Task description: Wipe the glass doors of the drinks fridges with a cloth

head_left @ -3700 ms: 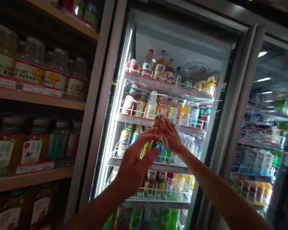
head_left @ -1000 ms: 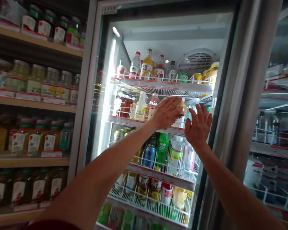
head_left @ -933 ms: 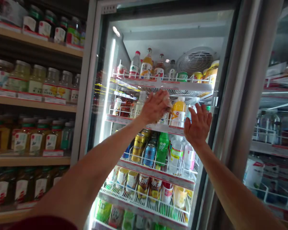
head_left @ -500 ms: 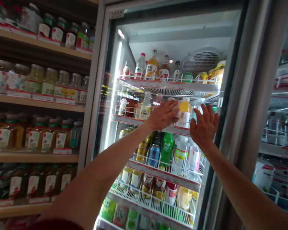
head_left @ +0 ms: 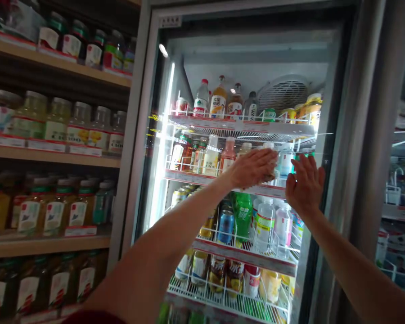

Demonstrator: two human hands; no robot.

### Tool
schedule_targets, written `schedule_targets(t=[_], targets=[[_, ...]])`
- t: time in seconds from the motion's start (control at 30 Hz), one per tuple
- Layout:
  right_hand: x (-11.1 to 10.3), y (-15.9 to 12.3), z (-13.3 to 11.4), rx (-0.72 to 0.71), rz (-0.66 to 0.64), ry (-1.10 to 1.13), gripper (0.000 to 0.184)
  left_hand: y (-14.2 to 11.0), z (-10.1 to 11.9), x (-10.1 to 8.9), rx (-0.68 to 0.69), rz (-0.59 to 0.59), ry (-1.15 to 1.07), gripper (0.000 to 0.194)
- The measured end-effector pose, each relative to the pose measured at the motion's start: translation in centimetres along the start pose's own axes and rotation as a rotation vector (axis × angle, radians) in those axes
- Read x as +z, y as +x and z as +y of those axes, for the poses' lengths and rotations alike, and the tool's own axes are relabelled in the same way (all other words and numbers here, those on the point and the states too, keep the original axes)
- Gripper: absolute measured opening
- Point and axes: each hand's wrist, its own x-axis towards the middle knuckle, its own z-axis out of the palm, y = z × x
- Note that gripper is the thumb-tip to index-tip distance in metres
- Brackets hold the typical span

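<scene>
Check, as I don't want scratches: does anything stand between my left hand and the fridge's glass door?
Yes: what looks like a crumpled cloth shows under the left hand, against the glass door; nothing else visible stands between them.

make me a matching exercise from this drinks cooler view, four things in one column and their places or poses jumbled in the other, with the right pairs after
Things
1. blue can
2. fan grille
3. left hand
4. right hand

Places and poses
A. fingers pointing up
B. just left of the green bottle
C. held flat, fingers pointing right
D. behind the top shelf, towards its right end

Right pairs: 1-B, 2-D, 3-C, 4-A
</scene>
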Motion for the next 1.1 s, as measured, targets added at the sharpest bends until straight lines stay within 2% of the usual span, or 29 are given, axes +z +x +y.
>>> schedule_targets(t=[0.07, 0.1, 0.13, 0.2, 0.23, 0.27, 0.3, 0.37, 0.43, 0.47, 0.53, 0.57, 0.63, 0.7, 0.73, 0.77, 0.87, 0.93, 1.0, 1.07, 1.1], targets=[[0.0, 0.0, -0.1, 0.022, 0.008, -0.011, 0.044, -1.2, -4.0, -2.1, -0.109, 0.039, 0.008, 0.036], [0.1, 0.0, -0.2, 0.037, 0.012, -0.015, 0.045, -1.7, -6.2, -3.1, -0.217, 0.086, 0.027, 0.036], [0.1, 0.0, -0.3, 0.053, 0.018, -0.018, 0.047, -2.1, -8.1, -4.0, -0.423, 0.194, 0.064, 0.036], [0.1, -0.1, -0.4, 0.076, 0.026, -0.019, 0.048, -2.0, -9.7, -4.5, -0.732, 0.355, 0.108, 0.038], [0.1, -0.1, -0.4, 0.08, 0.033, -0.019, 0.048, -1.5, -9.2, -4.2, -0.786, 0.382, 0.108, 0.038], [0.2, -0.1, -0.4, 0.078, 0.043, -0.019, 0.048, -0.7, -7.8, -3.5, -0.741, 0.355, 0.091, 0.037], [0.2, -0.1, -0.3, 0.068, 0.052, -0.018, 0.048, 0.2, -5.9, -2.5, -0.62, 0.285, 0.062, 0.036], [0.3, -0.2, 0.0, 0.044, 0.071, -0.013, 0.047, 1.8, -1.8, -0.5, -0.222, 0.064, 0.003, 0.034], [0.3, -0.2, 0.2, 0.03, 0.078, -0.012, 0.047, 2.3, 0.4, 0.5, -0.059, -0.033, -0.004, 0.038], [0.3, -0.2, 0.3, 0.028, 0.075, -0.011, 0.046, 2.0, 0.3, 0.4, -0.049, -0.05, 0.002, 0.039], [0.3, -0.2, 0.3, 0.038, 0.064, -0.014, 0.045, 0.4, -2.2, -1.0, -0.185, 0.002, 0.033, 0.038], [0.3, -0.2, 0.2, 0.044, 0.06, -0.016, 0.045, -0.5, -4.1, -2.0, -0.297, 0.062, 0.05, 0.036], [0.3, -0.2, 0.1, 0.061, 0.055, -0.019, 0.045, -2.1, -7.6, -3.6, -0.629, 0.286, 0.118, 0.035], [0.3, -0.2, 0.0, 0.075, 0.048, -0.021, 0.046, -2.5, -8.7, -4.0, -0.774, 0.391, 0.151, 0.037], [0.3, -0.2, -0.1, 0.079, 0.044, -0.022, 0.046, -2.1, -8.0, -3.6, -0.758, 0.39, 0.146, 0.037], [0.3, -0.2, -0.1, 0.079, 0.039, -0.022, 0.047, -1.5, -6.6, -2.9, -0.676, 0.347, 0.124, 0.036], [0.2, -0.2, 0.1, 0.062, 0.039, -0.015, 0.046, 0.8, -1.5, -0.5, -0.248, 0.107, 0.026, 0.034], [0.2, -0.2, 0.2, 0.058, 0.041, -0.01, 0.046, 1.4, -0.1, 0.0, -0.04, -0.016, -0.007, 0.035], [0.2, -0.2, 0.2, 0.061, 0.046, -0.015, 0.046, 0.4, -1.8, -1.0, -0.023, -0.028, 0.01, 0.036], [0.3, -0.2, 0.2, 0.064, 0.049, -0.03, 0.046, -1.6, -5.5, -2.9, -0.178, 0.056, 0.065, 0.037], [0.3, -0.2, 0.1, 0.065, 0.05, -0.038, 0.046, -2.7, -7.4, -3.7, -0.323, 0.138, 0.11, 0.038]])
